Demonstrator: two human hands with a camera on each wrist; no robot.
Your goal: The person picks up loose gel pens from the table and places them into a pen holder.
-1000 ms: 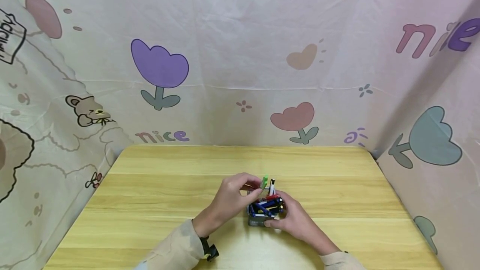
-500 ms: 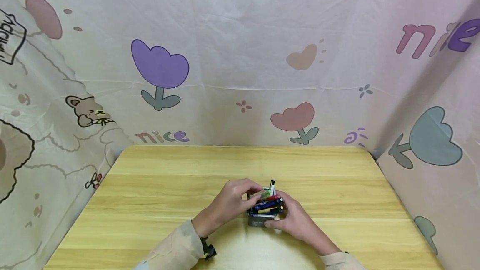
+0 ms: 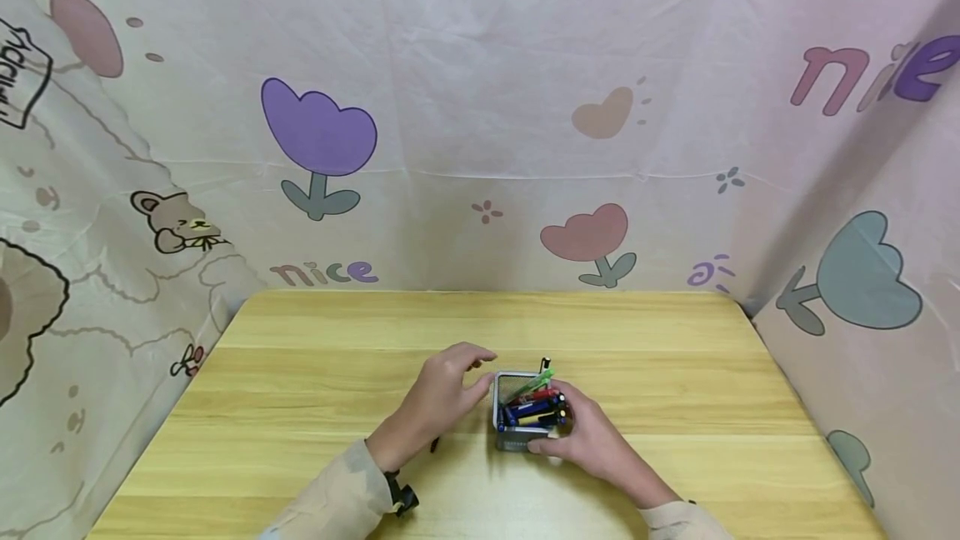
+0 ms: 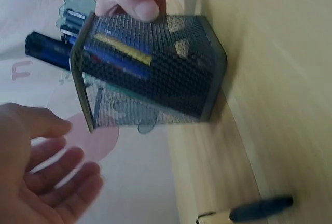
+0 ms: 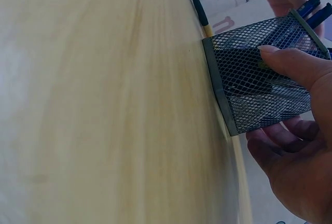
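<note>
A dark wire-mesh pen holder [image 3: 517, 445] stands on the table, packed with several pens, mostly blue ones [image 3: 528, 409]. A green pen [image 3: 534, 384] leans across its opening beside a red one [image 3: 534, 397]. My right hand [image 3: 596, 440] grips the holder from the right, its thumb [image 5: 290, 63] pressed on the mesh. Just left of the holder, my left hand [image 3: 446, 390] hovers with fingers loosely bent and nothing in them. In the left wrist view a pen with a dark cap [image 4: 262, 208] lies on the table, largely covered by my left arm in the head view.
The wooden table [image 3: 337, 323] reaches back to a patterned cloth [image 3: 465, 107], which also hangs at both sides. A black strap with a small device [image 3: 401, 497] sits on my left wrist.
My left hand has lowered the green pen into the holder, let it go and drawn away to the left. The right hand has kept its grip on the holder.
</note>
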